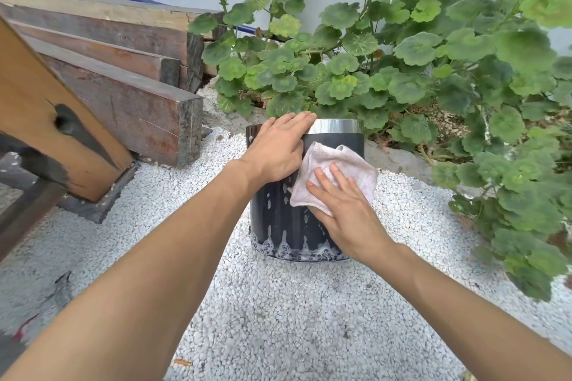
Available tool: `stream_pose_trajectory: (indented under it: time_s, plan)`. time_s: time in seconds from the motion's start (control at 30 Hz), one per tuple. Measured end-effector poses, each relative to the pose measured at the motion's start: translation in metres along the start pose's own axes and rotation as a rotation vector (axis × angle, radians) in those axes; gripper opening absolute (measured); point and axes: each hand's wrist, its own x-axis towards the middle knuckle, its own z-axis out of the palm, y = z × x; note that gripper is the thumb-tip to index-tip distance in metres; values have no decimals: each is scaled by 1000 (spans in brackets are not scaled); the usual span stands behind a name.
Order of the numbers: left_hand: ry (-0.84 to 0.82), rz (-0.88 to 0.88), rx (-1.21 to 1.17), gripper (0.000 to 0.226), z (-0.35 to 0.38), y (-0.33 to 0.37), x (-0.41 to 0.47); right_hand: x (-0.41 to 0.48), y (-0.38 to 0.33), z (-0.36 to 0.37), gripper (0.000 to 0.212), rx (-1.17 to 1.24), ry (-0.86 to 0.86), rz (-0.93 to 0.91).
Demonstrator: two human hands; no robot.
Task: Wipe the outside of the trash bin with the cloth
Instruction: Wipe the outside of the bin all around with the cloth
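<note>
The bin [278,219] stands on gravel [278,318], close before a plant [402,71], with beams [123,102] at its left. The left hand [275,148] lies flat on its rim. The right hand [346,210], fingers straight, presses the cloth [356,170] on its side.

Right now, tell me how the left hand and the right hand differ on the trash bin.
The left hand lies bare on the trash bin, while the right hand presses the cloth against its side. The left hand sits high, its fingers reaching the silver rim; the right hand sits lower, at mid-wall. Both hands have straight fingers and grip nothing.
</note>
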Motion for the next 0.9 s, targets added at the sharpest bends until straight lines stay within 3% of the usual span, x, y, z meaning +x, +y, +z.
stream_pose_trajectory:
  time_s: [0.13,0.37,0.53,0.6,0.73,0.8,0.9]
  plan:
    - [0,-11,-3,61,1,0,1,-17,0,13,69,73,8,45]
    - [10,-9,-11,56,2,1,0,-28,-15,9,44,203,6,141]
    - [25,5,-16,52,1,0,1,-39,-14,-17,47,385,-42,272]
    - [37,15,-17,50,0,1,1,-37,-14,-34,46,528,37,388]
    - [17,4,-40,51,-1,-2,0,-8,-7,-68,45,776,382,598]
    - [11,2,-46,53,-1,-3,0,8,-8,-79,43,745,533,555]
    - [30,2,-66,55,-1,-1,-2,24,-16,-81,40,426,601,328]
